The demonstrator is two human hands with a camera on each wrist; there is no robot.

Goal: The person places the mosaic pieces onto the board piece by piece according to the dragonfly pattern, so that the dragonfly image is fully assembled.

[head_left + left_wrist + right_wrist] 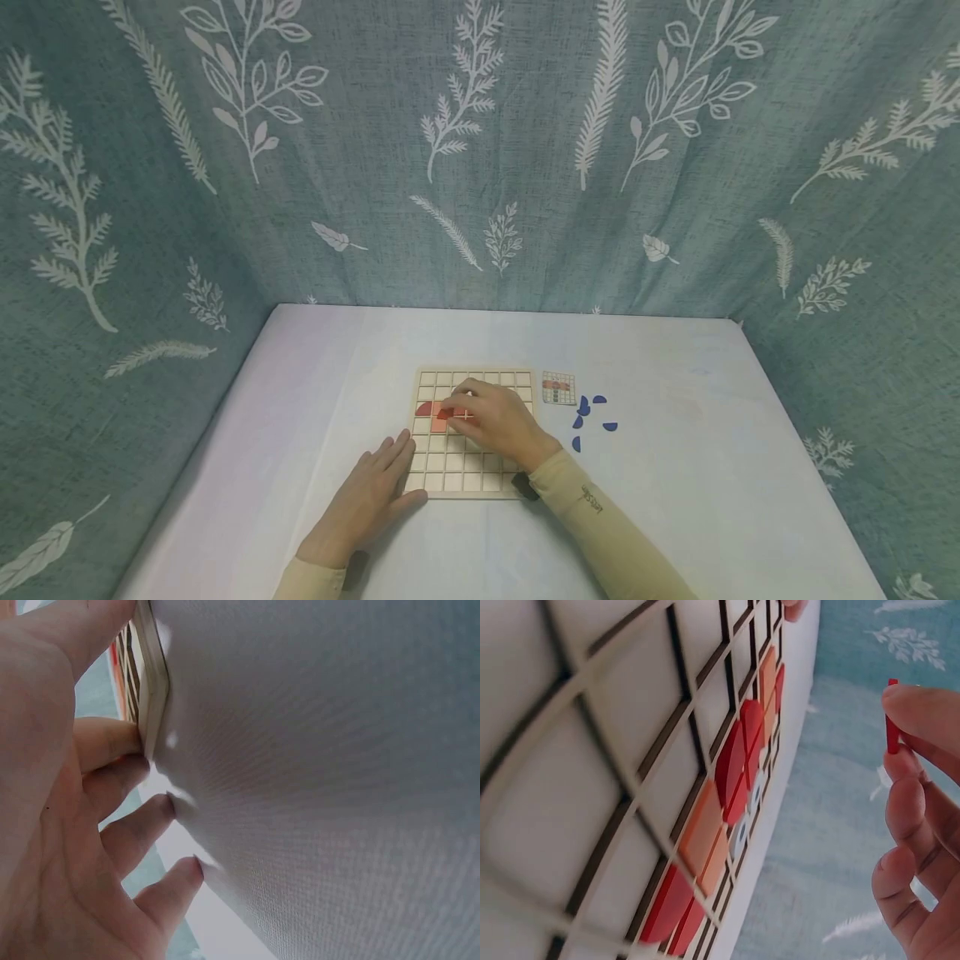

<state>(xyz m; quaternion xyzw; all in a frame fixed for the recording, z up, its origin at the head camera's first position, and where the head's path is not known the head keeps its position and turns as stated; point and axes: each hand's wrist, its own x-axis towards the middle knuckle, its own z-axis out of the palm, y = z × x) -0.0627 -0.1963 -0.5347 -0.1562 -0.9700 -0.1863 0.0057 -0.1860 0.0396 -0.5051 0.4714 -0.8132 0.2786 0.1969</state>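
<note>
A pale wooden grid board [465,482] lies on the table. Over its left part, my right hand [495,421] pinches a thin red piece [892,720] between thumb and finger, held up off the board. In the right wrist view, red rounded pieces [667,904], orange squares [701,836] and whitish pieces with dark round marks [741,838] sit in the cells. Part of this row is hidden behind the right hand in the head view. My left hand [371,487] rests at the board's left edge with extended fingers, fingertips right at the frame [155,690].
A small card [558,388] printed with a coloured grid lies just right of the board. Beside it, several dark blue half-round pieces [611,427] are scattered on the white table [675,500]. A patterned teal curtain [525,250] surrounds the back and sides.
</note>
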